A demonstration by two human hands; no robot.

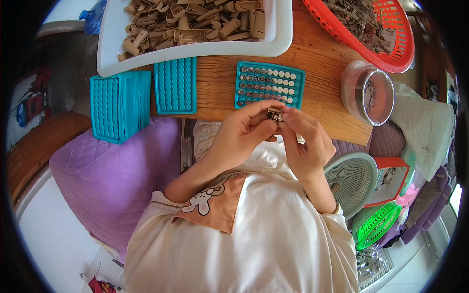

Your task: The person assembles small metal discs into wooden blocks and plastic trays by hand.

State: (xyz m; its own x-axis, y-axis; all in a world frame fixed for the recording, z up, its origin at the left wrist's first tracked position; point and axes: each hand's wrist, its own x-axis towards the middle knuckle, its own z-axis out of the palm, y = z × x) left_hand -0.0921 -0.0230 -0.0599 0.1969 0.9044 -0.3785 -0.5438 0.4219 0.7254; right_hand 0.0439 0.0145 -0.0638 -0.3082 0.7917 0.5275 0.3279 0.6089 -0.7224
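Close in front of my chest, my left hand (246, 128) grips a small part (274, 115) with dark and metallic bits showing in it. Its exact kind is too small to tell. The fingertips of my right hand (310, 141) pinch at the same part from the other side. Just beyond the hands lies a teal tray (301, 80) with rows of small round silver and white pieces, its near edge partly hidden by my fingers.
A white bin (286, 29) of tan plastic casings (195, 22) stands at the back. Left of centre are a teal tray (176, 85) and a stack of teal trays (119, 107). A red basket (337, 39) of wiry parts and a bag-lined round tub (349, 88) stand right.
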